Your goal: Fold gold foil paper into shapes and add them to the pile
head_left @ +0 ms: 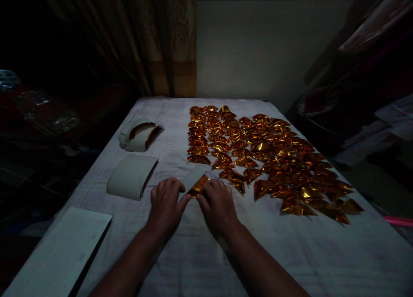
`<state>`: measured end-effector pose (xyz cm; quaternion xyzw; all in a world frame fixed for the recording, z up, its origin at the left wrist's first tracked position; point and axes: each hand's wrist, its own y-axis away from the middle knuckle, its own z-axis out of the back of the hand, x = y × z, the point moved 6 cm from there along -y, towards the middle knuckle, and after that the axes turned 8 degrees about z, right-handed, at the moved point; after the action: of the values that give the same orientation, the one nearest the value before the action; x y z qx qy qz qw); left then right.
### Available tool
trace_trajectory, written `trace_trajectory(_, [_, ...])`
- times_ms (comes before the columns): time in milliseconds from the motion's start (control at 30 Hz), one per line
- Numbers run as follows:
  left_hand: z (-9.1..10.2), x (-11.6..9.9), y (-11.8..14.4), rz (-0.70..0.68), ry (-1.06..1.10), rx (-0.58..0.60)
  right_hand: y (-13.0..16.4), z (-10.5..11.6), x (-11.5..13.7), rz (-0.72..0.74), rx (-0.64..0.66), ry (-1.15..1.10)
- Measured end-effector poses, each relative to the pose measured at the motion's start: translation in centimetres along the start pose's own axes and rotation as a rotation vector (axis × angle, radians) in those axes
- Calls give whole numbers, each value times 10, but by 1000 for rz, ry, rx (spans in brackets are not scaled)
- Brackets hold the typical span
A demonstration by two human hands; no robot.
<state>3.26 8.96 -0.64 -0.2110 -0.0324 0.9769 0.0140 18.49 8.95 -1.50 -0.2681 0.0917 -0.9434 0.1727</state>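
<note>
Between my hands, at the middle of the table, lies a sheet of gold foil paper with a pale paper part on its far left side. My left hand has its thumb and fingers closed on the paper's left edge. On the right side, my right hand pinches the gold part with curled fingers. Rows of folded gold foil pieces lie just beyond and to the right of my right hand. Part of the sheet is hidden under my fingers.
To the left are a curved stack of pale paper, more curled stacks behind it, and a flat pale stack at the near left. A white cloth covers the table. Beyond it stand a curtain and a wall.
</note>
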Motion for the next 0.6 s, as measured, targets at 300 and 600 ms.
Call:
trace_trajectory(300, [2,11,1,-25,46,10,0,1,1,-3,-11,-5])
trace_trajectory(600, [-1,-13,-6,0,32,-102,-1,3,2,4,-16,-14])
